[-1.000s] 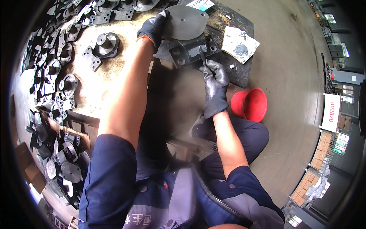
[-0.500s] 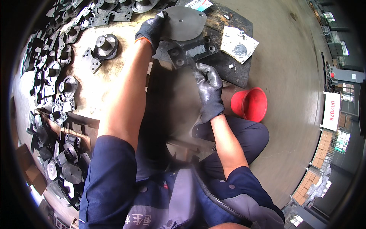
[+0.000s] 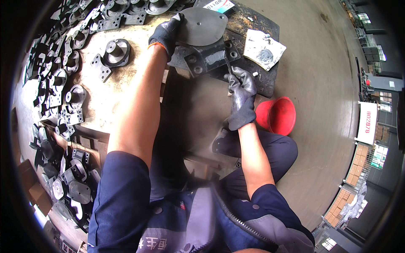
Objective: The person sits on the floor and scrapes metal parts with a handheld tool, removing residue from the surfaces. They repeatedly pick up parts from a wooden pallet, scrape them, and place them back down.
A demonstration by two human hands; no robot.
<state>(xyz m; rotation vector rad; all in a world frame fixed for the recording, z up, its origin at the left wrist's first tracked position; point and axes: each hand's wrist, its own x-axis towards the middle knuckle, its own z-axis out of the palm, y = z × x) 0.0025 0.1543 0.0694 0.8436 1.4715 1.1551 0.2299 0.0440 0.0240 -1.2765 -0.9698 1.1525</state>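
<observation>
My left hand (image 3: 168, 33), in a dark glove, is closed on the left edge of a grey metal part. The part has a rounded flat plate (image 3: 203, 26) with small holes and a dark bracket (image 3: 211, 57) with round holes below it. A smooth grey patch lies across the bracket's middle. My right hand (image 3: 242, 87), gloved too, pinches a thin dark stick-like tool (image 3: 228, 64); its tip is at the bracket's right end. The tool's exact kind cannot be made out. Grey paste sits on a white sheet (image 3: 265, 49) to the right.
A red bucket (image 3: 276, 116) stands on the floor by my right knee. On the wooden table (image 3: 95, 84) a similar metal part (image 3: 114, 52) lies alone, with many more crowded along the left and far side. A dark board (image 3: 265, 84) lies beneath the work.
My right hand has moved to the right with the tool, from the bracket's left end to its right end. My left hand and the metal part have barely shifted.
</observation>
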